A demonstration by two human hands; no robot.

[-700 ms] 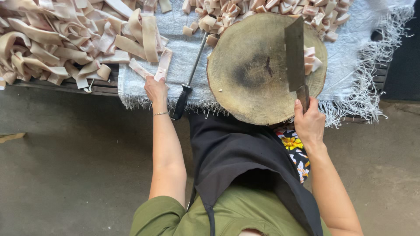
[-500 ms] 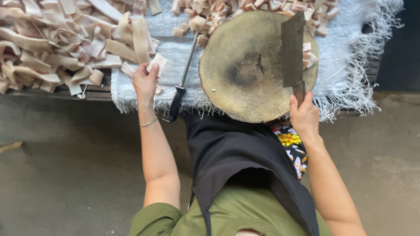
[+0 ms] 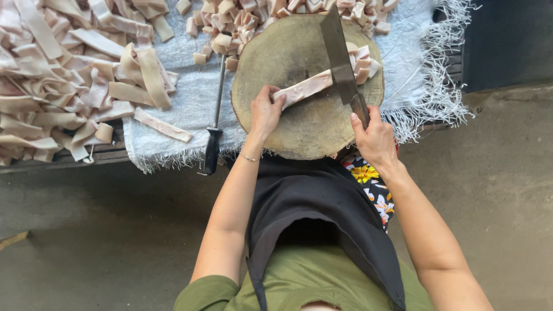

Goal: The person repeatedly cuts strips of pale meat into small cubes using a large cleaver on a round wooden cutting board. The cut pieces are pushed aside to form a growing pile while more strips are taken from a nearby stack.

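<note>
A round wooden chopping block (image 3: pixel 299 57) lies on a white fringed cloth (image 3: pixel 190 92). My left hand (image 3: pixel 264 109) holds down a long pale strip of pork skin (image 3: pixel 304 89) laid across the block. My right hand (image 3: pixel 374 135) grips the handle of a large cleaver (image 3: pixel 337 49) whose blade rests over the strip's right end. A few cut pieces (image 3: pixel 363 57) sit on the block's right side.
A big heap of uncut strips (image 3: pixel 63 75) fills the left. Small cut pieces (image 3: pixel 253 17) lie beyond the block. A honing steel with a black handle (image 3: pixel 214 124) rests on the cloth left of the block. Concrete floor lies below.
My left hand picked a strip from the pile at the left and carried it onto the block. The cleaver tilted over the strip.
</note>
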